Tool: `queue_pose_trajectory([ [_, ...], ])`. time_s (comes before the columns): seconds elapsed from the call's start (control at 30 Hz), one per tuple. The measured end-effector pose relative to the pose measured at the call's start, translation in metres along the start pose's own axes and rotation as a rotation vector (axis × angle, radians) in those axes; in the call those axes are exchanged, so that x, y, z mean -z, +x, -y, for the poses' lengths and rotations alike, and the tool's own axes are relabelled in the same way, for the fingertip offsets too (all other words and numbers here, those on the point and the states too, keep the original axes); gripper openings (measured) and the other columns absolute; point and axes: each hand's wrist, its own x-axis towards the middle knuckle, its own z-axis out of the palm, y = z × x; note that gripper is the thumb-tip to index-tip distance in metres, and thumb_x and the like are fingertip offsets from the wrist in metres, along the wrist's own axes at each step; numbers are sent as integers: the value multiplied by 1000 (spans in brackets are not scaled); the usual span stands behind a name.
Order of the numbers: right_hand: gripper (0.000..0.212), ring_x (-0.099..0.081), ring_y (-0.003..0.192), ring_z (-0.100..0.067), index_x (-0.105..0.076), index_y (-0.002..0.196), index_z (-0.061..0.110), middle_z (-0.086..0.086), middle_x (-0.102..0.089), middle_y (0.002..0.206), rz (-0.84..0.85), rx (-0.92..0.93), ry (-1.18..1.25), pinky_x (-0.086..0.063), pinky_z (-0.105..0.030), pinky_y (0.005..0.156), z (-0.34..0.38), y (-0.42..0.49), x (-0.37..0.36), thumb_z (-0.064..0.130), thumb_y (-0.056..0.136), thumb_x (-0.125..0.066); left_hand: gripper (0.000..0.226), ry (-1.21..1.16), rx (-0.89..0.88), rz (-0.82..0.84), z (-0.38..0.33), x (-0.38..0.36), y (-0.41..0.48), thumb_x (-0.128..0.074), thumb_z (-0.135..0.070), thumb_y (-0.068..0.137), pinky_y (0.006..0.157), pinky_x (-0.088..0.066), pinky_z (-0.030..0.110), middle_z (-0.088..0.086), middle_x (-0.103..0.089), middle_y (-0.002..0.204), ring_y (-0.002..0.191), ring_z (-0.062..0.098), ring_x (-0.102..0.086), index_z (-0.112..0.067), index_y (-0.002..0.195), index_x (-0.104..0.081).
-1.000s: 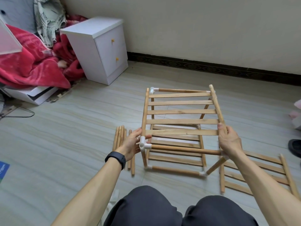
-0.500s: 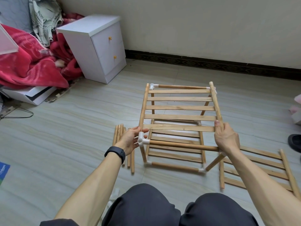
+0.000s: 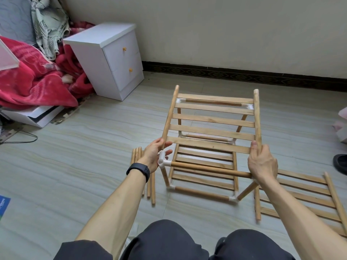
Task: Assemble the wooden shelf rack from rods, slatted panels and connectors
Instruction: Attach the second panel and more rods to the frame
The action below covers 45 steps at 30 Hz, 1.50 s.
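Note:
A partly built wooden rack frame point(image 3: 202, 193) of rods and white connectors stands on the floor in front of me. A slatted panel point(image 3: 212, 120) is held tilted above it, far end raised. My left hand point(image 3: 155, 155) grips the panel's left rail near its lower end, just above a white corner connector point(image 3: 163, 162). My right hand point(image 3: 262, 163) grips the right rail near its lower end, above the frame's right corner. A lower slatted panel point(image 3: 204, 173) sits inside the frame.
Several loose rods point(image 3: 148, 184) lie on the floor left of the frame. Another slatted panel point(image 3: 300, 196) lies flat at the right. A white bedside cabinet point(image 3: 110, 61) and red blanket point(image 3: 35, 81) are at back left; a dark shoe point(image 3: 339, 164) at the right edge.
The panel's far end has lifted off the frame's back connectors and tilted upward. Both hands keep their grip on the side rails.

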Motion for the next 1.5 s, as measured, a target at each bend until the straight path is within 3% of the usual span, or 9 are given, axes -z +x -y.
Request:
queue_pose_trajectory([
  [0.23,58,-49,61,-24,-47,95,15,-9,-55,72,30,7,-61,-30,-32,50,-2,2,0,66,103,-20,29,8,24,-13,13,12,-9,-50,-25,105,64,-57,34,6,-78,94,63,20,-69,-18,133,-50],
  [0.43,60,-48,69,-29,-53,97,12,-6,-51,73,34,-25,-16,-36,-39,65,-2,10,3,64,104,-25,29,11,17,78,7,9,-19,-48,-32,105,78,-57,37,4,-77,109,74,20,-73,-21,132,-54],
  [0.6,56,-48,76,-32,-57,95,12,-7,-55,76,20,-27,37,-34,-39,68,0,7,8,62,104,-31,16,-12,-4,64,12,2,-26,-43,-21,108,59,-59,27,9,-78,94,62,18,-69,-21,115,-57],
  [0.87,54,-47,65,-14,-60,94,14,-4,-58,75,53,-44,98,-31,-32,54,6,0,14,63,102,-38,19,-76,-27,-60,26,2,-29,-45,-23,105,48,-53,26,6,-73,75,51,16,-62,-14,117,-58],
  [1.0,52,-48,64,-12,-61,89,16,-5,-60,76,51,-38,154,-32,-26,53,3,-5,17,63,101,-41,26,115,-157,-267,40,-16,-23,-37,-31,105,46,-44,24,3,-59,74,51,13,-51,-14,111,-56],
  [1.17,55,-54,67,-17,-64,86,19,-5,-64,77,37,-65,245,-38,-29,55,0,-6,17,68,98,-43,27,450,-355,-363,45,-19,-22,-50,-61,97,51,-49,21,5,-66,88,63,6,-63,-43,116,-54],
  [1.3,49,-55,65,-18,-68,97,17,-5,-67,82,181,-150,454,-46,-31,53,6,-8,18,62,99,-48,26,495,-393,-426,33,-16,-11,-60,-57,94,43,-46,20,-2,-69,68,55,4,-63,-38,112,-61],
  [1.4,31,-62,67,-18,-68,113,18,-9,-70,101,389,-203,658,-51,-26,51,1,-7,29,44,102,-56,28,632,-416,-438,17,-11,9,-59,-56,94,50,-50,26,-2,-71,68,65,14,-67,-34,110,-65],
  [1.5,28,-74,77,-21,-68,120,20,-8,-65,105,594,-274,812,-56,-30,56,-8,-12,39,39,100,-61,34,887,-450,-440,0,-5,29,-53,-58,94,66,-51,32,-4,-73,76,81,21,-68,-30,107,-67],
])
